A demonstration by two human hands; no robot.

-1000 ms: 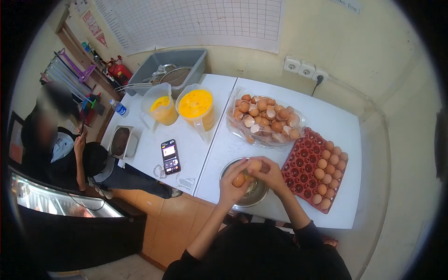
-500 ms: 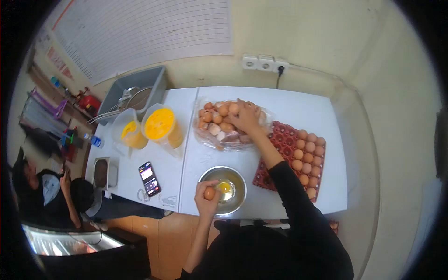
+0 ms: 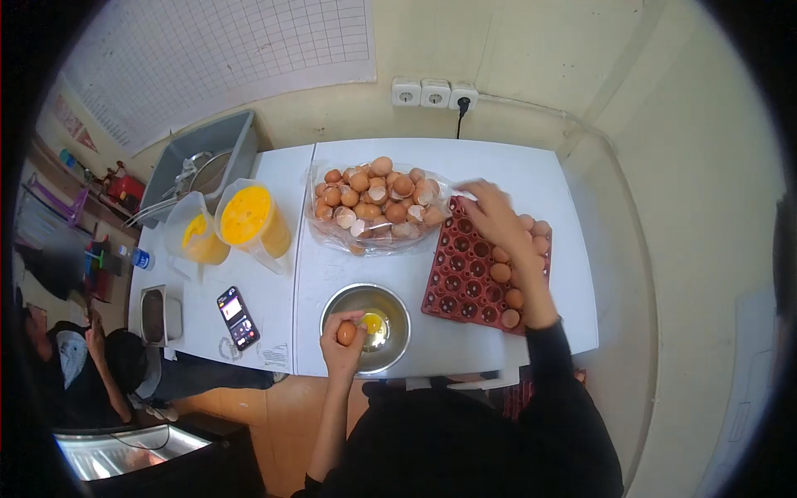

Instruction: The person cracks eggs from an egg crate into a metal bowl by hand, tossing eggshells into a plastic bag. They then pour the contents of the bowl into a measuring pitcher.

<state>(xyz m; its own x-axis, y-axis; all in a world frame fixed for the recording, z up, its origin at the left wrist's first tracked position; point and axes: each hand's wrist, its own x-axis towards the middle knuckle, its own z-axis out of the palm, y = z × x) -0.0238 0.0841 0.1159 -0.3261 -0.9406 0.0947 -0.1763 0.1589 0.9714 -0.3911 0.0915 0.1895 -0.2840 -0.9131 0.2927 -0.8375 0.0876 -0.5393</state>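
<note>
My left hand (image 3: 340,353) is closed around a brown egg (image 3: 345,334) at the left rim of a metal bowl (image 3: 402,344). Inside the bowl lies a raw egg with a yellow yolk (image 3: 373,323). Over the back of a red egg tray (image 3: 452,286) is my right hand (image 3: 496,217), slightly blurred, its fingers stretched toward the left and nothing visible in them. Brown eggs (image 3: 501,272) fill the tray's right side, partly hidden by my right forearm. Left of that hand, a clear plastic bag (image 3: 330,237) holds many cracked eggshells (image 3: 378,194).
Two plastic jugs with yellow liquid, a larger one (image 3: 270,236) and a smaller one (image 3: 195,236), stand left. Nearby are a phone (image 3: 238,318), a grey tub (image 3: 241,137) with strainers and a metal container (image 3: 170,315). Another person (image 3: 75,365) is at far left.
My right hand has left the eggshell bag and moved right over the egg tray. My left hand still holds the egg at the bowl. The whole view has shifted.
</note>
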